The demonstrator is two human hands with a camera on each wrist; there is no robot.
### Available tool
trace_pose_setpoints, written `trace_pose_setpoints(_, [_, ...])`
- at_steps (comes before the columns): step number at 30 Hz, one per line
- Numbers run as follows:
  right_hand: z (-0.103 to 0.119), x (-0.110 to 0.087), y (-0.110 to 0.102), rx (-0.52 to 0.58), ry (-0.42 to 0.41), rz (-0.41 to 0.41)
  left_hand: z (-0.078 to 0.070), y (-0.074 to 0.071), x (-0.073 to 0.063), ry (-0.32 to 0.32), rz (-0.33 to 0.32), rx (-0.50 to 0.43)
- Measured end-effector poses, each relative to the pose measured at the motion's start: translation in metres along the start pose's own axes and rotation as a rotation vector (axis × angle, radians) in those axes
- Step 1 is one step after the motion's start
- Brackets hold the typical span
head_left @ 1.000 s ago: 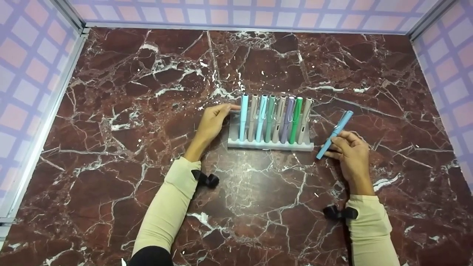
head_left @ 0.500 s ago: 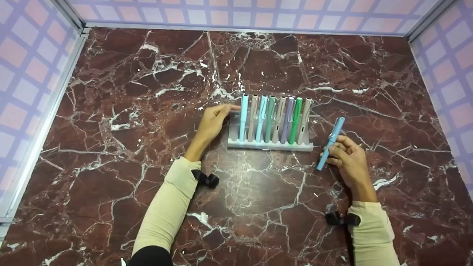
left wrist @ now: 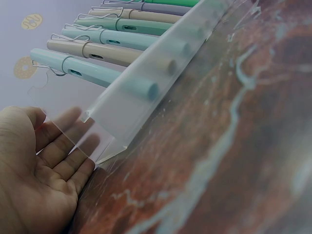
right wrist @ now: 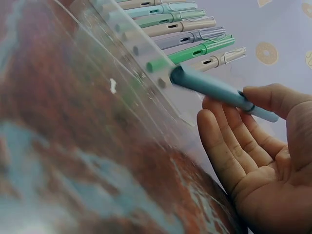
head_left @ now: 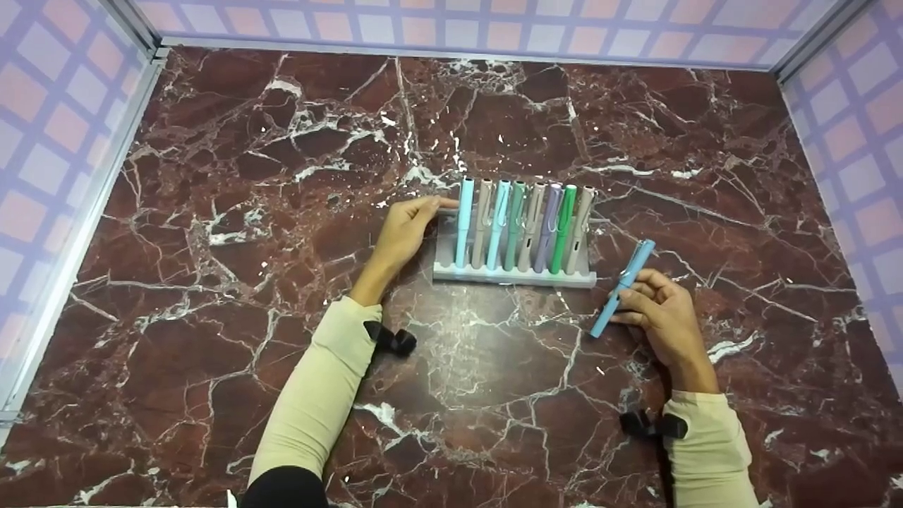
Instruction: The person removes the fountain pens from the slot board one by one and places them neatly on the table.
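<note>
In the head view a clear pen stand (head_left: 515,277) holds several pens in a slanted row, among them a light blue pen (head_left: 464,222) at its left end and a green pen (head_left: 564,233) near the right. My left hand (head_left: 403,229) is at the stand's left side. Its outstretched fingers (left wrist: 63,151) lie behind the transparent panel (left wrist: 102,105), touching the stand. To the right of the stand, my right hand (head_left: 667,310) pinches a blue pen (head_left: 622,288) between thumb and fingers, tilted above the table. The other fingers of that hand stay extended.
The stand rests on a dark red marbled table (head_left: 282,176). Checkered panels (head_left: 458,25) with metal edging enclose the back and sides. A black wrist strap mount (head_left: 391,340) sits on each sleeve.
My right hand has drawn back toward me with the blue pen, whose tilt has shifted slightly. The left hand stays at the stand's side.
</note>
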State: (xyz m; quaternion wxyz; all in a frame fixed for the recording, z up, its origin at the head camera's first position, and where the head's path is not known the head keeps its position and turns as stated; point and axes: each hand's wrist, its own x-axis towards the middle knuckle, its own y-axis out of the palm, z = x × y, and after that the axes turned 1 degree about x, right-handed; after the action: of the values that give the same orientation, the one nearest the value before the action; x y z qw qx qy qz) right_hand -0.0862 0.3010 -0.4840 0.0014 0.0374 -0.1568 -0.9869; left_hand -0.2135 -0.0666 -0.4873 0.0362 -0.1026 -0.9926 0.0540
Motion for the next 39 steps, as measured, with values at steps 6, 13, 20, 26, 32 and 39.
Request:
trace_pose_setpoints(6, [-0.0007,-0.0008,-0.0005,-0.023,0.018,0.080,-0.0006,-0.0003,-0.0002,-0.008,0.000,0.002])
trace_pose_setpoints(13, [-0.0009,-0.0014,-0.0036,-0.063,0.050,0.241,-0.0005,0.0009,0.0005,-0.009,-0.007,-0.022])
trace_pose_setpoints(20, [-0.0009,-0.0014,-0.0060,-0.134,0.090,0.335,-0.0008,0.0017,0.0007,0.005,-0.007,-0.027])
trace_pose_setpoints(26, [-0.0008,-0.0008,-0.0071,-0.156,0.103,0.357,-0.0004,0.0016,0.0006,0.003,-0.004,-0.035])
trace_pose_setpoints(32, [-0.0008,-0.0006,-0.0073,-0.165,0.105,0.360,0.0006,0.0015,0.0008,0.001,0.003,-0.044])
trace_pose_setpoints(39, [-0.0018,0.0008,-0.0077,-0.150,0.088,0.375,0.0015,0.0015,0.0006,0.023,0.007,-0.056])
